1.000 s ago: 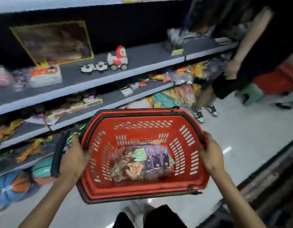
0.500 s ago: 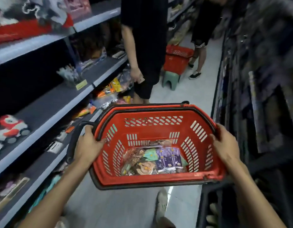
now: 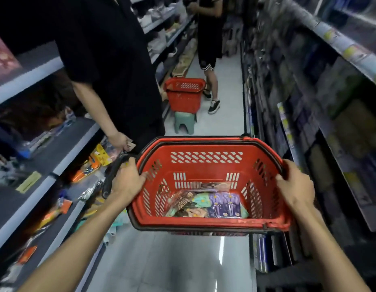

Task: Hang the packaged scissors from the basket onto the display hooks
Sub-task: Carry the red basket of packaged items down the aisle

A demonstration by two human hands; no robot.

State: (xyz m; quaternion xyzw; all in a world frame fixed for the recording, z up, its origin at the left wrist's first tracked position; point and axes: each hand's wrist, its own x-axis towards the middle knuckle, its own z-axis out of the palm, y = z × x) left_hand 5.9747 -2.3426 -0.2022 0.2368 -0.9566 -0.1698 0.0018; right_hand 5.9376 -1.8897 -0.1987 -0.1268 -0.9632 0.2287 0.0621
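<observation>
At opposite side rims of the red basket (image 3: pixel 206 223), left hand (image 3: pixel 128 182) and right hand (image 3: pixel 294 186) curl tight — packaged scissors (image 3: pixel 206 204) lie on its floor.

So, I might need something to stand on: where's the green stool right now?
The green stool stands on the aisle floor ahead, left of centre in the head view, directly under the second red basket.
</observation>
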